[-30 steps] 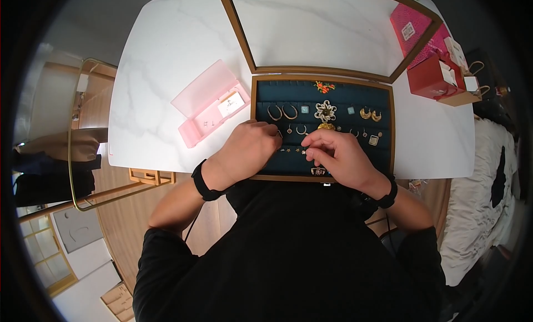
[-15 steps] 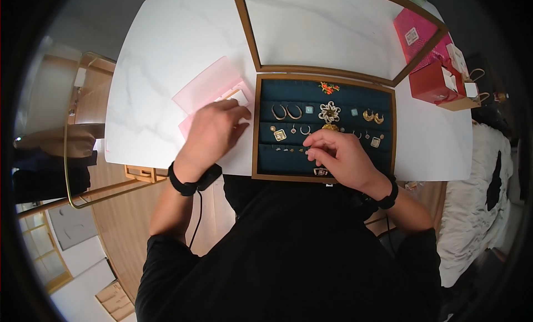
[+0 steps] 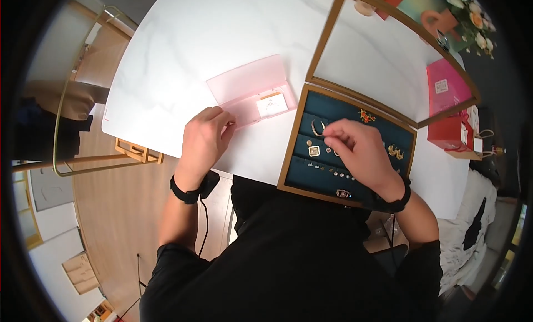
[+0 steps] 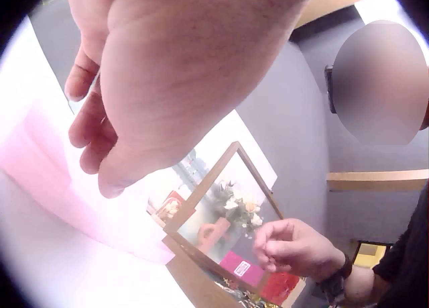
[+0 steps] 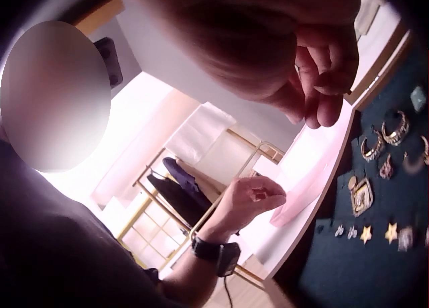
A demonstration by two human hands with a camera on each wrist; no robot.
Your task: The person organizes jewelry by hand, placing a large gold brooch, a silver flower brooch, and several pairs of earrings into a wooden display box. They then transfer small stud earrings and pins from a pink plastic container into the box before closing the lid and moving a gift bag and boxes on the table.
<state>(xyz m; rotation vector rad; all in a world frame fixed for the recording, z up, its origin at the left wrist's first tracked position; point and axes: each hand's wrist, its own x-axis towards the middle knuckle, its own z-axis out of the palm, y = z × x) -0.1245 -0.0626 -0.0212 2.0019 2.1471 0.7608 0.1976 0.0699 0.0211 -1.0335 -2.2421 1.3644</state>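
My left hand point(image 3: 202, 142) reaches over the left end of a pink case point(image 3: 247, 80) with its lid raised. Its fingers are bent, and a gap shows between thumb and forefinger. They cover that end of the case; a white card point(image 3: 272, 104) lies in the other end. Over a wooden jewelry box point(image 3: 285, 165) hovers my right hand point(image 3: 361, 153), fingers loosely curled, nothing visible in them. Dark teal rows in the box carry hoop earrings point(image 5: 395, 130), a square gold-framed earring point(image 3: 314, 150), star studs point(image 5: 365, 234) and a flower brooch point(image 3: 366, 115).
The jewelry box's framed lid point(image 3: 322, 42) stands open behind it. A magenta box point(image 3: 443, 103) and a red bag point(image 3: 446, 135) are on the marble-look table point(image 3: 183, 56) at right, with flowers point(image 3: 477, 22) farther back. A clothes rack point(image 3: 58, 122) stands left.
My left hand has moved from the jewelry box to the pink case, then to its left end. My right hand has lifted off the stud row toward the hoops. The head view has turned left.
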